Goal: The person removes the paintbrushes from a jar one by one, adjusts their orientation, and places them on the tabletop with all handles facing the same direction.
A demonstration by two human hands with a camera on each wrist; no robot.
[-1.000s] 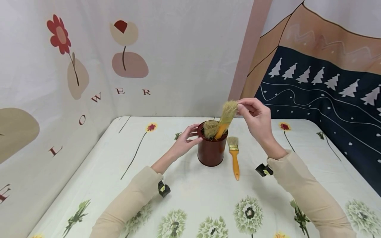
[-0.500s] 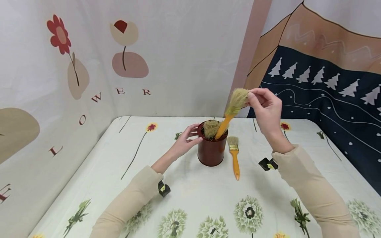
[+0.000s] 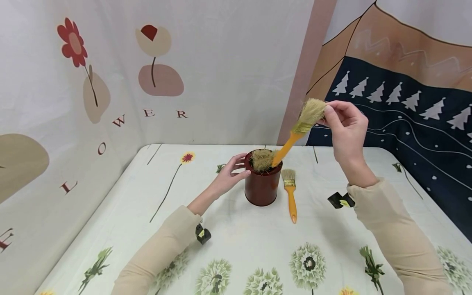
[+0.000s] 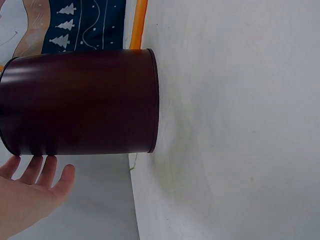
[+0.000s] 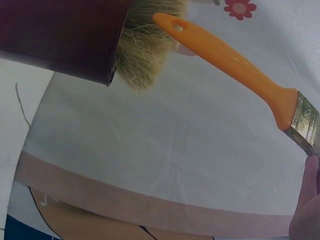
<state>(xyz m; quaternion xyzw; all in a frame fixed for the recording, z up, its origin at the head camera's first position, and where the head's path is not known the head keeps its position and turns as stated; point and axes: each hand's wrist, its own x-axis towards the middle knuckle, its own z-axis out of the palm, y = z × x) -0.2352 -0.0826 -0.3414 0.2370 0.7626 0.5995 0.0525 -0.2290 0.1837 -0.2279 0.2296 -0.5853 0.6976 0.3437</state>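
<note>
My right hand (image 3: 350, 130) pinches a paintbrush (image 3: 291, 143) at its bristle end. Its orange handle slants down to the left, with the tip close over the rim of a dark red can (image 3: 262, 190). In the right wrist view the whole handle (image 5: 230, 59) shows outside the can, and the metal band faces the fingertips. Bristle heads (image 3: 262, 159) stick up from the can's mouth; their handles are hidden inside. My left hand (image 3: 229, 177) rests its fingertips against the can's left side near the top. In the left wrist view those fingers (image 4: 48, 172) touch the can, uncurled.
A second paintbrush (image 3: 290, 194) lies on the table right of the can, bristles away from me. The flowered white tablecloth (image 3: 236, 237) covers the table. Printed cloth hangs behind and at both sides.
My right hand has lifted the paintbrush up and to the right, so its handle has come out of the can. The left hand and the can have stayed in place.
</note>
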